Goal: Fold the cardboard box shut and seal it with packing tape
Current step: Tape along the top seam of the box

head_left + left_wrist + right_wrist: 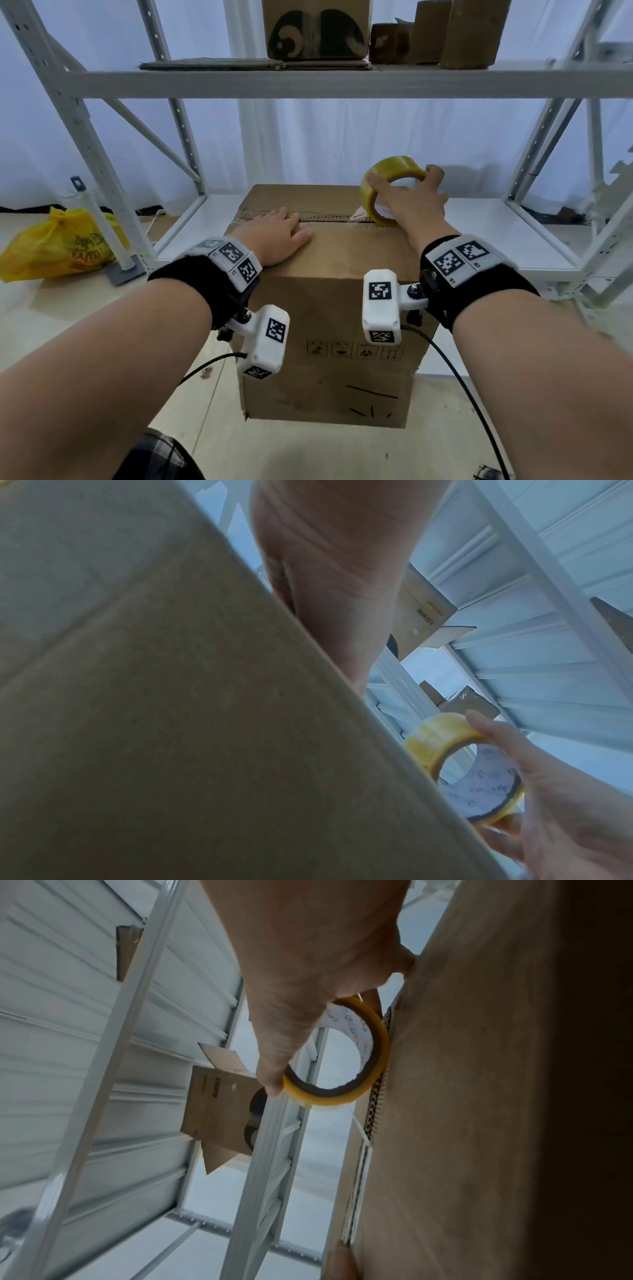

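Note:
A brown cardboard box stands on the floor with its top flaps folded down, meeting at a seam. My left hand lies flat on the left part of the top, fingers straight across the seam. My right hand grips a yellow roll of packing tape standing on edge at the seam's right end. A short clear strip of tape runs from the roll onto the cardboard. In the left wrist view the tape roll shows past the box edge; in the right wrist view the tape roll touches the box.
A white metal rack rises behind the box; its upper shelf carries several cardboard boxes and its low shelf sits right of the box. A yellow plastic bag and a white post on a grey base stand on the floor at left.

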Tool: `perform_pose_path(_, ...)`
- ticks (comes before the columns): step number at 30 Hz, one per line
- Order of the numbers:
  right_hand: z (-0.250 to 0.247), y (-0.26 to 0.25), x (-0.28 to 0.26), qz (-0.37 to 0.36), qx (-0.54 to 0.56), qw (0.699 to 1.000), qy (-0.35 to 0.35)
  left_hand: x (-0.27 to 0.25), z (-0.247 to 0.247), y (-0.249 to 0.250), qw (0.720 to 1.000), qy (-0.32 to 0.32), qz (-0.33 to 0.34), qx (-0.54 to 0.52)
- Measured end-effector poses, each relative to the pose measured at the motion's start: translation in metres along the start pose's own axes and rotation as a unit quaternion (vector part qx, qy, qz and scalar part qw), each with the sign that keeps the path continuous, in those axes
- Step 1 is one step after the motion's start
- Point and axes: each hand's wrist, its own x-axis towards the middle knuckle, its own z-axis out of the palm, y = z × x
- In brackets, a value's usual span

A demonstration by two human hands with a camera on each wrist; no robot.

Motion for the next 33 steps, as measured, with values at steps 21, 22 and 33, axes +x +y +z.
perform_pose_path(21,0.018,-0.001,-0.004,-0.017,-0.075,0.997,0.003,0.018,0.001,0.013,0.999,-0.020,0.046,-0.019)
perform_pose_path(22,0.018,-0.002,-0.005,-0.018,-0.081,0.997,0.005,0.017,0.001,0.006,0.999,-0.018,0.021,-0.016)
perform_pose_path(33,0.008,-0.008,-0.011,-0.069,-0.119,0.990,0.019,0.000,0.002,-0.022,0.995,-0.008,-0.102,-0.017)
